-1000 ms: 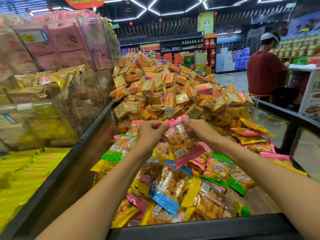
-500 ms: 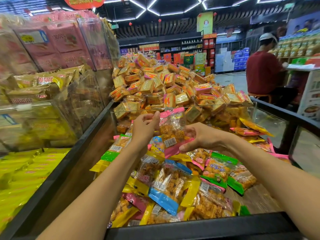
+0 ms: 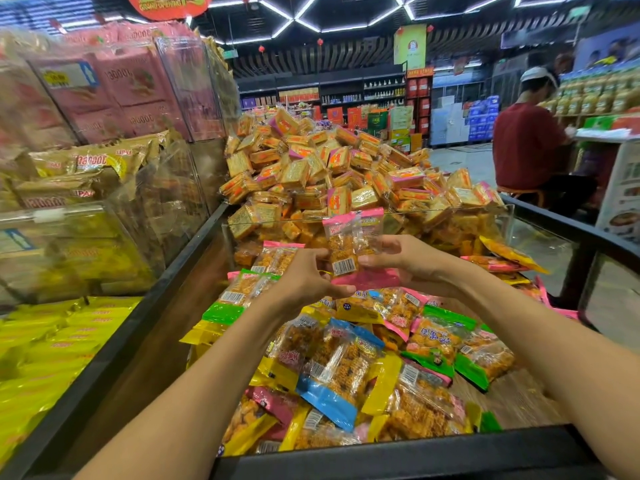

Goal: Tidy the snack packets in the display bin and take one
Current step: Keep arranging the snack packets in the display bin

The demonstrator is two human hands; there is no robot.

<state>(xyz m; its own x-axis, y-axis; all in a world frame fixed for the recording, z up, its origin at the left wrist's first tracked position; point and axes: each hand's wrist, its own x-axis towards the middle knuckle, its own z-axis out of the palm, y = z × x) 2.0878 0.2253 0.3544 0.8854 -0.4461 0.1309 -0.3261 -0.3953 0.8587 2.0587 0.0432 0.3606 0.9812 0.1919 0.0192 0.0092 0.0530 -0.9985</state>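
The left hand (image 3: 308, 278) and right hand (image 3: 408, 261) both pinch one pink-edged snack packet (image 3: 349, 247), upright above the display bin (image 3: 398, 462). The film looks slippery; a loose grip could drop it and disturb the packets below.

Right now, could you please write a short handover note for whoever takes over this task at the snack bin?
Left hand: grips the lower left of the clear pink-edged snack packet, fingers curled round it.
Right hand: holds the same packet from the right side.
Packet: upright, lifted above the black-rimmed display bin, barcode facing the camera.
Bin: a loose jumble of pink, yellow, blue and green packets lies below the arms, overlapping at mixed angles.
Done: one packet is picked up.
Left: the pile looks untidy, so it likely needs straightening; then carry the held packet away.
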